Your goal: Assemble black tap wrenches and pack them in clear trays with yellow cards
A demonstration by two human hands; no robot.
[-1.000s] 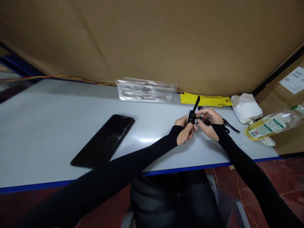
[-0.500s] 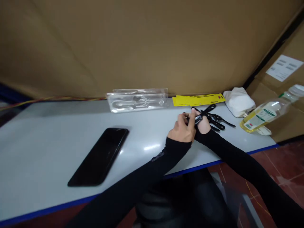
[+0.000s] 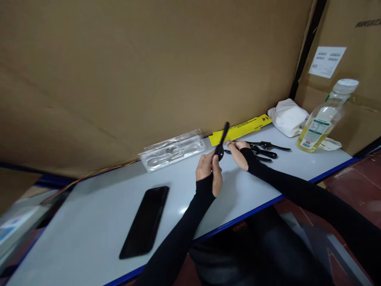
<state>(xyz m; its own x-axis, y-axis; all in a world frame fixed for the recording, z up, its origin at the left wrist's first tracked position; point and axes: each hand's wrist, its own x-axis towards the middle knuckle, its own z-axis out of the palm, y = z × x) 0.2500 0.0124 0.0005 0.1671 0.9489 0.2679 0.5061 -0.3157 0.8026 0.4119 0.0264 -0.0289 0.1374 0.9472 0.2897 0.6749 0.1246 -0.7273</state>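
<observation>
My left hand (image 3: 208, 169) is wrapped round one end of a black spokeshave (image 3: 220, 150), whose free handle points up and away from me. Just right of it, my right hand (image 3: 239, 153) rests low by the table with its fingers curled in. What those fingers hold, if anything, I cannot make out. Several more black spokeshaves (image 3: 266, 153) lie in a loose pile beside and partly behind the right hand and wrist. Yellow printed cards (image 3: 242, 130) lie just beyond both hands, against the cardboard.
Clear plastic blister packs (image 3: 174, 153) lean at the back. A black phone (image 3: 145, 222) lies front left on the grey table (image 3: 98, 214). A bottle of yellow liquid (image 3: 317, 129) and a white cloth bundle (image 3: 288, 117) stand right. Cardboard walls (image 3: 149, 71) close off the back.
My hands, close together before, have come apart. The left hand has drawn away leftward with the spokeshave, now tilted upward; the right hand stays beside the pile. The view has turned.
</observation>
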